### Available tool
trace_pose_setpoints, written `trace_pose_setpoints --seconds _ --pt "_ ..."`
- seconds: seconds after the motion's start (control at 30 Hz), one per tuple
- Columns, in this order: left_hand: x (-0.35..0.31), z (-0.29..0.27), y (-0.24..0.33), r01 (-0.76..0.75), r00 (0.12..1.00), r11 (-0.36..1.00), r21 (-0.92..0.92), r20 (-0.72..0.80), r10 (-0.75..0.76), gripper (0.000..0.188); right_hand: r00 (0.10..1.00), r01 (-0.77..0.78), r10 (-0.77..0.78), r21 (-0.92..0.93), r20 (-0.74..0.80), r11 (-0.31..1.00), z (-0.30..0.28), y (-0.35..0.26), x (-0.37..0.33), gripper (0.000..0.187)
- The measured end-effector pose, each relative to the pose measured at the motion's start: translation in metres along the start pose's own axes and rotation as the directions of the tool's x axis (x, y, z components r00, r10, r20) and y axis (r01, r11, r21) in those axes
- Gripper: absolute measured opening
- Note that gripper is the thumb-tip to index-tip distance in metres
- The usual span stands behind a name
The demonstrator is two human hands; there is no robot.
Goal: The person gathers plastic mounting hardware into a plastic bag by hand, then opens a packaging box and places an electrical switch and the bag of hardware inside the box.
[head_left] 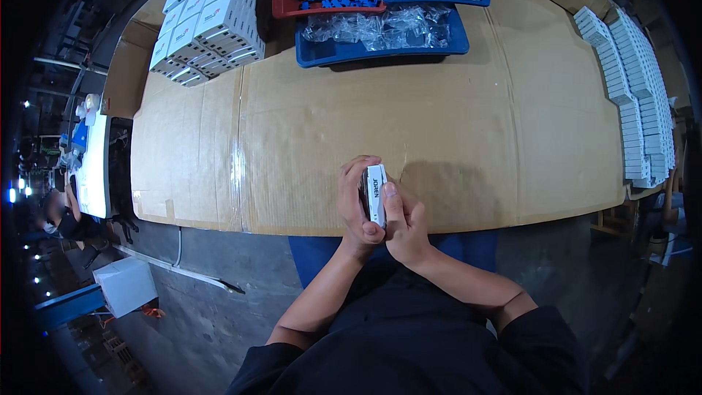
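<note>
Near the front edge of the cardboard-covered table (329, 124), both my hands hold one small white box (376, 194), its narrow printed side turned up. My left hand (352, 201) wraps the box's left side, fingers round the far end and thumb at the near end. My right hand (406, 223) grips it from the right, with the thumb pressed on the edge of the upper face. The box's underside and most of the right fingers are hidden.
At the far left stands a stack of white boxes (208, 25). Far middle are a red tray (329, 11) of blue pieces, a blue tray (439, 0) of white packets and another blue tray (380, 58) of clear bags. Rows of white boxes (640, 95) line the right edge. A person (66, 216) is far left.
</note>
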State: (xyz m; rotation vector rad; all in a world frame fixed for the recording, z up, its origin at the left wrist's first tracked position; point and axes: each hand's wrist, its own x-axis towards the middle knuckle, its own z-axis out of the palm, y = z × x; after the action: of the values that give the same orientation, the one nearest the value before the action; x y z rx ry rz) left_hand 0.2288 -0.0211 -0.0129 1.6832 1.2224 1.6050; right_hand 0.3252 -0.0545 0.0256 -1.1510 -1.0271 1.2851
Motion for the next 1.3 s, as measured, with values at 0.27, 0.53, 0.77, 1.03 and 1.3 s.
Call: trace_pose_setpoints --seconds 0.27,0.53,0.77,1.03,1.3 --pt "-0.007 0.004 -0.003 0.058 0.998 0.997 -0.042 -0.005 -0.058 0.109 0.990 -0.121 0.122 -0.006 0.065 0.993 -0.008 0.000 0.002 0.049" --pt "-0.010 0.000 -0.004 0.337 0.940 0.889 -0.310 0.164 -0.300 0.116 0.900 -0.089 0.167 -0.204 0.403 0.975 -0.050 -0.025 0.027 0.067" --pt "0.014 -0.002 0.037 0.742 0.644 0.404 -0.535 0.403 -0.650 0.075 0.845 0.505 -0.317 -0.447 0.431 0.739 -0.066 -0.012 0.037 0.083" --pt "0.007 -0.008 0.060 0.829 0.486 0.134 -0.543 0.580 -0.655 0.070 0.664 0.748 -0.582 -0.434 0.470 0.503 -0.054 -0.021 0.050 0.082" --pt "-0.003 -0.011 0.047 0.815 0.493 0.149 -0.560 0.534 -0.687 0.062 0.633 0.774 -0.653 -0.347 0.416 0.529 -0.053 -0.005 0.049 0.076"
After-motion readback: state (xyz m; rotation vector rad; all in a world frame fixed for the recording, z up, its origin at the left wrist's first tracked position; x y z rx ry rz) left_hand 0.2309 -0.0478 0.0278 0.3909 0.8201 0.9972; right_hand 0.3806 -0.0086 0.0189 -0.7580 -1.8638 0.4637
